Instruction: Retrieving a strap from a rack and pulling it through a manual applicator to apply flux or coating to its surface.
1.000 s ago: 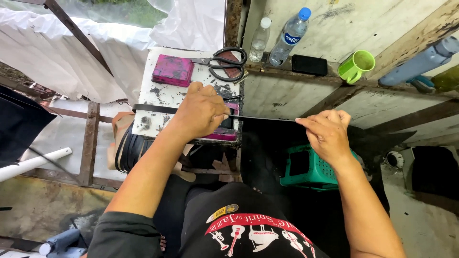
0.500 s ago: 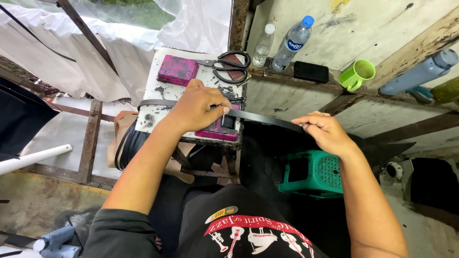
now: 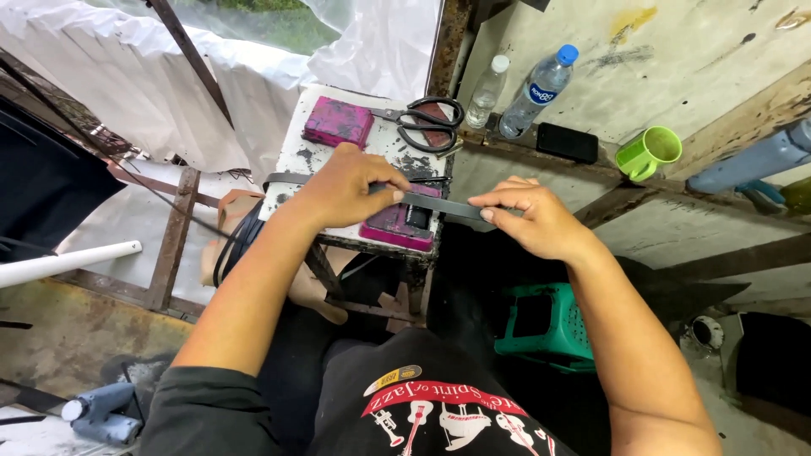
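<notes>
While a magenta block (image 3: 337,122) lies behind, both hands' grip (image 3: 345,190) (image 3: 532,221) clasps a dark strip (image 3: 439,205).

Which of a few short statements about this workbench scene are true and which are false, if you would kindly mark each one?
1. Both hands hold a dark flat strip over the small white table. True: the left hand presses it down and the right hand pinches its end.
2. The scissors are in the right hand. False: they lie on the table beyond the hands.
3. The green mug stands on a ledge to the right. True.
4. Two plastic bottles lie flat on the floor. False: they stand upright by the wall.
5. A black phone lies between the bottles and the mug. True.
</notes>
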